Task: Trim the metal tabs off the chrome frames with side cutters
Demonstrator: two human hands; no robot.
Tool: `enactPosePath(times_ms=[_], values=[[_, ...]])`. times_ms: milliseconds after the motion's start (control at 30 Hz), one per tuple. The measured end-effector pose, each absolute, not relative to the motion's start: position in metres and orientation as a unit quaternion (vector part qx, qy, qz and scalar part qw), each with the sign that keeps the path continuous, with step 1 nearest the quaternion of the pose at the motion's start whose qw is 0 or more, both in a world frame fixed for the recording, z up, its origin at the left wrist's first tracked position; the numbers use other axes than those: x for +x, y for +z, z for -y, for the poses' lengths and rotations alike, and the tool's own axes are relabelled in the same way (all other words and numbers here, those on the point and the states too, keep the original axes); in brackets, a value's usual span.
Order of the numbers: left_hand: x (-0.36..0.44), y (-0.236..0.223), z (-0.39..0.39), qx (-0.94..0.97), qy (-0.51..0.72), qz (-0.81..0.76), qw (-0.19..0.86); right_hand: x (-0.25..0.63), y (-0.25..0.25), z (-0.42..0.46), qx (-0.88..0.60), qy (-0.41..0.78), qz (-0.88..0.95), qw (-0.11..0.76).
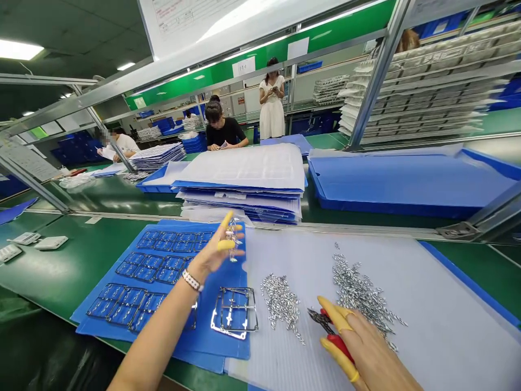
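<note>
My left hand (pixel 222 247), with yellow finger cots on two fingers, is raised above the blue tray and pinches a small shiny metal part (pixel 233 238). My right hand (pixel 358 342), also in yellow cots, grips red-handled cutters (pixel 328 326) low on the white sheet (pixel 427 304). A metal stamped frame (pixel 235 312) lies flat on the blue tray between my hands. Two heaps of small cut metal pieces lie on the white sheet, one (pixel 280 304) beside the frame, one (pixel 358 290) just beyond my right hand.
A blue tray (pixel 134 293) carries rows of metal frames at left. Stacks of white and blue sheets (pixel 244 184) and a blue bin (pixel 407 182) stand behind. Small white parts (pixel 36 241) lie on the green bench at far left. Other people work further back.
</note>
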State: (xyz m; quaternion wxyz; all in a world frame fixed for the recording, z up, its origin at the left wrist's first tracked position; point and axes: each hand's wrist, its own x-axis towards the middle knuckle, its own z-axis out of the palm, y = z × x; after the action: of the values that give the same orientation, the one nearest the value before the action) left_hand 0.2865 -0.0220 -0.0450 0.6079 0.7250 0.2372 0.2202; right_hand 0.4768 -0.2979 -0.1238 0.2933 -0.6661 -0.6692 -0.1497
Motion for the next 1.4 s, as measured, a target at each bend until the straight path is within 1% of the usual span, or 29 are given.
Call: enactPosePath(times_ms=[33, 67, 100, 133, 200, 333, 500, 700, 833, 967, 1067, 1233, 1300, 1400], values=[[0.286, -0.045, 0.036, 0.617, 0.236, -0.195, 0.725, 0.474, -0.122, 0.292, -0.662, -0.156, 0.675, 0.288], [0.288, -0.046, 0.051, 0.512, 0.245, -0.166, 0.806, 0.471, -0.118, 0.285, -0.660, -0.162, 0.677, 0.282], [0.291, -0.048, 0.064, 0.425, 0.246, -0.150, 0.858, 0.467, -0.114, 0.279, -0.662, -0.167, 0.677, 0.275], [0.295, -0.052, 0.076, 0.358, 0.244, -0.142, 0.890, 0.462, -0.108, 0.273, -0.665, -0.172, 0.675, 0.269], [0.305, -0.059, 0.095, 0.277, 0.242, -0.142, 0.919, 0.450, -0.094, 0.263, -0.674, -0.178, 0.666, 0.265], [0.319, -0.072, 0.113, 0.233, 0.225, -0.150, 0.934, 0.431, -0.073, 0.251, -0.692, -0.173, 0.650, 0.261], [0.318, -0.073, 0.117, 0.213, 0.198, -0.152, 0.945, 0.422, -0.067, 0.244, -0.686, -0.194, 0.661, 0.232], [0.316, -0.071, 0.117, 0.193, 0.188, -0.178, 0.946, 0.419, -0.079, 0.238, -0.639, -0.151, 0.690, 0.304], [0.318, -0.072, 0.116, 0.199, 0.166, -0.181, 0.949, 0.411, -0.094, 0.233, -0.602, -0.181, 0.706, 0.326], [0.319, -0.069, 0.120, 0.195, 0.154, -0.150, 0.957, 0.407, -0.103, 0.224, -0.592, -0.203, 0.699, 0.345], [0.318, -0.071, 0.125, 0.196, 0.188, -0.132, 0.953, 0.405, -0.107, 0.216, -0.598, -0.184, 0.686, 0.371], [0.320, -0.081, 0.126, 0.234, 0.257, -0.159, 0.924, 0.402, -0.099, 0.214, -0.619, -0.128, 0.641, 0.435], [0.321, -0.081, 0.124, 0.231, 0.265, -0.158, 0.923, 0.406, -0.090, 0.218, -0.631, -0.123, 0.641, 0.419], [0.321, -0.077, 0.122, 0.221, 0.232, -0.141, 0.937, 0.415, -0.075, 0.224, -0.674, -0.145, 0.640, 0.340]])
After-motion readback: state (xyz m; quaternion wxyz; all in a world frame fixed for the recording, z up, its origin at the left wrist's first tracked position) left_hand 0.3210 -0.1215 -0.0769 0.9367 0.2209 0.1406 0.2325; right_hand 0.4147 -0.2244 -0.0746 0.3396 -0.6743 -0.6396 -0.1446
